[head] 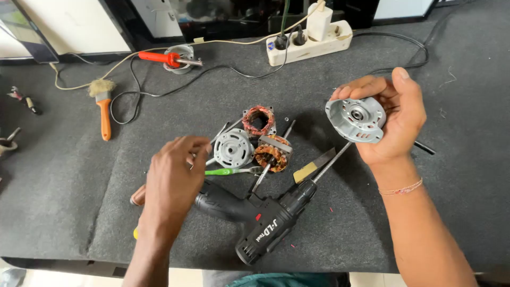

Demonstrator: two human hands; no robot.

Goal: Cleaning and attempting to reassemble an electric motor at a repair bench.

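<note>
The right hand (396, 114) is cupping the rigid, likely weighty metal motor end cap (356, 119) by its rim, while the left hand (172, 170) is hovering half-curled, holding nothing I can make out.

Small electrical repair workshop. Evidence: counter (64, 186) covered with dark felt mat; dismantled motor parts at centre — wound copper stator (259, 120), rotor core (272, 153), grey end cover (234, 149). Cordless drill (255, 212) lying on mat. Soldering iron (159, 57) on stand, orange-handled brush (103, 103), white power strip (309, 42) with plugs, loose cables along rear edge.
</note>
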